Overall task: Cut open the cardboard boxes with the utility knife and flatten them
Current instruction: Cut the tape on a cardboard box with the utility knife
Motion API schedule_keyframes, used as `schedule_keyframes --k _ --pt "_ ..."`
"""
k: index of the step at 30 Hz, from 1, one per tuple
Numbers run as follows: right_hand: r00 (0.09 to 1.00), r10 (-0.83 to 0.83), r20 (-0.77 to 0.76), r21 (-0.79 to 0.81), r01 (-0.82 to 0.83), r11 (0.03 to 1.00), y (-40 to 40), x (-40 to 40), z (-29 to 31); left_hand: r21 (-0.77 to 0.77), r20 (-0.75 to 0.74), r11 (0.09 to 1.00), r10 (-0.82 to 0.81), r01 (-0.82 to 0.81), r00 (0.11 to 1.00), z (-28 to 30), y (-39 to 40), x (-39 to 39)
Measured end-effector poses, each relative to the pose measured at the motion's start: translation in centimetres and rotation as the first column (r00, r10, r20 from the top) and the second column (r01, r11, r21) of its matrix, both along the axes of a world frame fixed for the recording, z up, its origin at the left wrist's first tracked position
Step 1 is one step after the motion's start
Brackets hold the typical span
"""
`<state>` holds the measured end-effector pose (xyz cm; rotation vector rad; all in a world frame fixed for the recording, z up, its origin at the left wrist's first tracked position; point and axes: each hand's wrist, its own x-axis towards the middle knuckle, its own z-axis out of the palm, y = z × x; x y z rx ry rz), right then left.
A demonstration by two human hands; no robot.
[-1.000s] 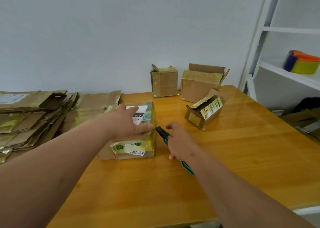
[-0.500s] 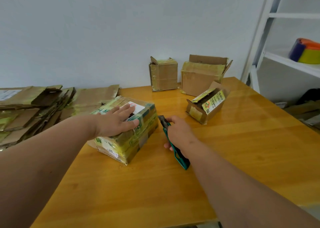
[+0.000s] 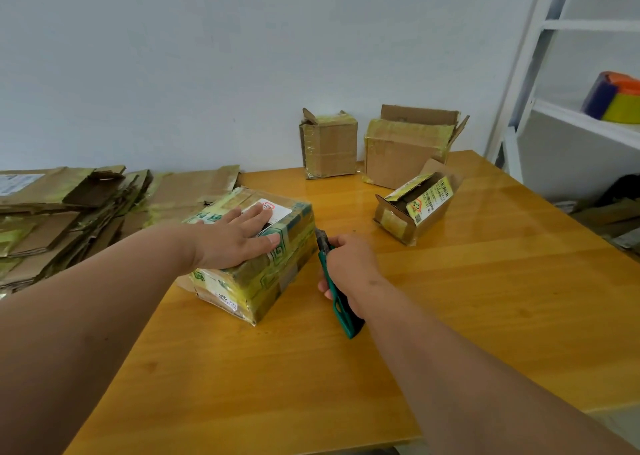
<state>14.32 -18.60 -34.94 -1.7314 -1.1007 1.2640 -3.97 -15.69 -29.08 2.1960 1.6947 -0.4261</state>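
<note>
Gripping the green-handled utility knife (image 3: 333, 283), my right hand (image 3: 349, 271) holds its tip just beside the right side of the tape-wrapped brown cardboard box (image 3: 256, 257). My left hand (image 3: 235, 238) lies flat, fingers straight, on that box's top. I see the box on the yellow wooden table (image 3: 450, 298). Left of the box sits a stack of flattened cardboard (image 3: 59, 219); beyond it, three smaller opened boxes (image 3: 398, 156).

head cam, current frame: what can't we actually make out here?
- Utility knife blade tip: head view, too small and dark to tell if it touches the taped box.
- Knife handle middle: covered by the right hand.
- Label text under the left hand: partly covered, too small.
- Flattened stack: cut off by the left edge.
</note>
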Motion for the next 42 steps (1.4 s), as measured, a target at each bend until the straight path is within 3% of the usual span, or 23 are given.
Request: schedule_keyframes --k 22,26,29,30,32,34,36,42 --pt "0.969 0.221 0.113 0.047 -0.227 0.973 -3.9 -1.7 -0.6 0.129 0.022 0.991 0.033 -0.036 0.999 -0.5 -0.6 0.2" --pt "0.941 0.299 0.160 0.028 -0.308 0.951 -4.5 -1.5 -0.5 0.200 0.198 0.971 0.090 -0.131 0.976 -1.0 -1.1 0.3" --pt "0.925 0.324 0.200 0.013 -0.333 0.943 -4.5 -1.5 -0.2 0.131 0.363 0.979 0.098 -0.154 0.927 -0.2 -2.1 -0.1" --pt "0.917 0.333 0.219 0.009 -0.343 0.939 -4.5 -1.4 -0.1 0.099 0.339 0.985 0.097 -0.138 0.936 0.5 -2.2 -0.5" --pt "0.915 0.332 0.229 0.011 -0.343 0.939 -4.3 -1.4 0.1 0.078 0.085 0.996 0.037 -0.043 0.996 2.0 -2.3 -1.5" --pt "0.920 0.332 0.208 0.011 -0.342 0.940 -4.4 -1.7 0.2 0.047 -0.113 0.998 -0.031 0.037 0.993 2.5 -2.5 -2.2" --pt "0.924 0.338 0.177 0.013 -0.346 0.938 -4.7 -2.1 0.1 0.026 -0.103 0.999 -0.030 0.032 0.994 1.5 -2.9 -2.4" --pt "0.928 0.328 0.175 0.037 -0.340 0.940 -5.8 -2.7 -0.4 0.172 -0.012 0.984 0.056 -0.053 0.998 -1.2 -3.2 -2.4"
